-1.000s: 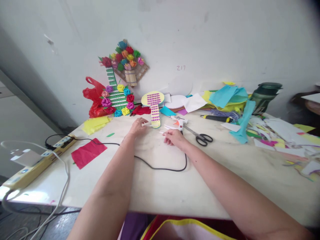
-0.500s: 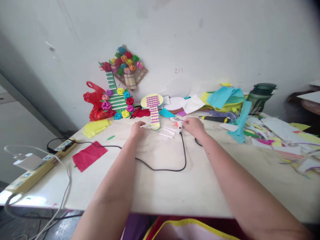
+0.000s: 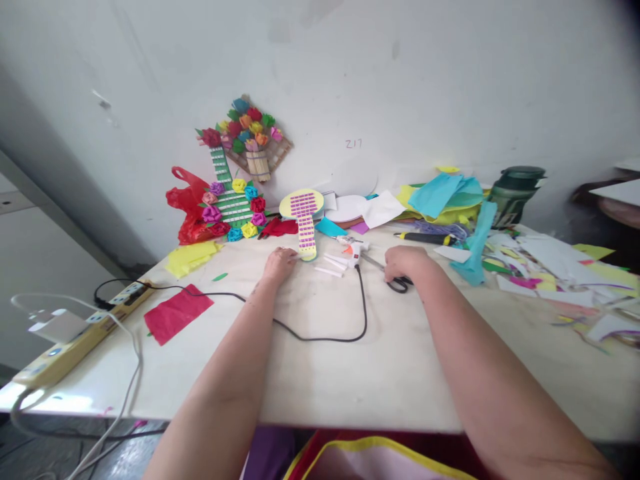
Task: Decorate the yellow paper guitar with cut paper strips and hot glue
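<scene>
My left hand rests on the tabletop, fingers loosely stretched toward the lower end of a yellow paddle-shaped paper craft with purple and white strips. Whether the fingertips touch the craft is unclear. My right hand is closed at the black handles of a pair of scissors, which lie low on the table with blades pointing left. Left of the scissors lies a white glue gun with an orange tip and a black cord. White sticks lie between the glue gun and the craft.
A cord loops across the table to a power strip at left. Red paper and yellow paper lie nearby. A flower-decorated guitar craft leans at the back. Right are a cutter, paper scraps and a green bottle.
My right hand has moved back and right from beside the glue gun to the scissors' handles, uncovering the blades. My left hand has lowered slightly, staying beside the craft.
</scene>
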Tool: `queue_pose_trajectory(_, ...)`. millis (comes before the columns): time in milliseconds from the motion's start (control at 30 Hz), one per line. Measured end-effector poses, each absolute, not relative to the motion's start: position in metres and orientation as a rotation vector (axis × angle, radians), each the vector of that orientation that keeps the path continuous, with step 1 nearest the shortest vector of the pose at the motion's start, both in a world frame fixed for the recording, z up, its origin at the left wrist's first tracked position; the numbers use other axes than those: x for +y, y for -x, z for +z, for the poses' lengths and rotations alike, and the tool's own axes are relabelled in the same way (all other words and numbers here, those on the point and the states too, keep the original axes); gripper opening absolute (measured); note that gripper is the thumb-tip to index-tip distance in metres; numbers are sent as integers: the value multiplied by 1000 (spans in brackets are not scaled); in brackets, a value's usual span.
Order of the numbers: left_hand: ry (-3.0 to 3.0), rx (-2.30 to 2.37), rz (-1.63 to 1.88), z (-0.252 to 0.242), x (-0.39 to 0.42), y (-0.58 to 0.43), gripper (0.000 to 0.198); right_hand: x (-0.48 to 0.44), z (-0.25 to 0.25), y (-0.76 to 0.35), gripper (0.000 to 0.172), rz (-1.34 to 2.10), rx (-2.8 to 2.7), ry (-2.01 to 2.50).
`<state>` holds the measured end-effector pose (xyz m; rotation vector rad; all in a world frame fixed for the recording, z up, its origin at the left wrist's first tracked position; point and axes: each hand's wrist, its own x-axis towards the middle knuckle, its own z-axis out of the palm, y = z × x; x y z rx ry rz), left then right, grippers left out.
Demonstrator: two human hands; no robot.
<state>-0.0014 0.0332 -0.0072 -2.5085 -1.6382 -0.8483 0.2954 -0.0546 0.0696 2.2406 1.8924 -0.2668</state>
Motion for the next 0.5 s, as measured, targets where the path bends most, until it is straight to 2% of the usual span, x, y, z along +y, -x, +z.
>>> queue_pose_trajectory(133,2525,-1638,-991,-4,31,3,21,-54,66,-291,24,-239,1915,-2256)
queue_pose_trajectory(200,2519,-1679,-1176,-1,31,3,21,-54,64,-290,26,-240,1912,-2258)
queue_pose_trajectory(300,2429,-1811,-1664,5,31,-1,26,-53,63,-291,31,-239,1897,-2243)
queue_pose_trajectory(433,2387,-1817,-2495,15,22,-18,40,-52,62,-292,35,-226,1871,-2255)
queue_pose_trajectory(500,2400,-1883,-2716,18,14,-31,37,-52,61,-291,35,-225,1866,-2275)
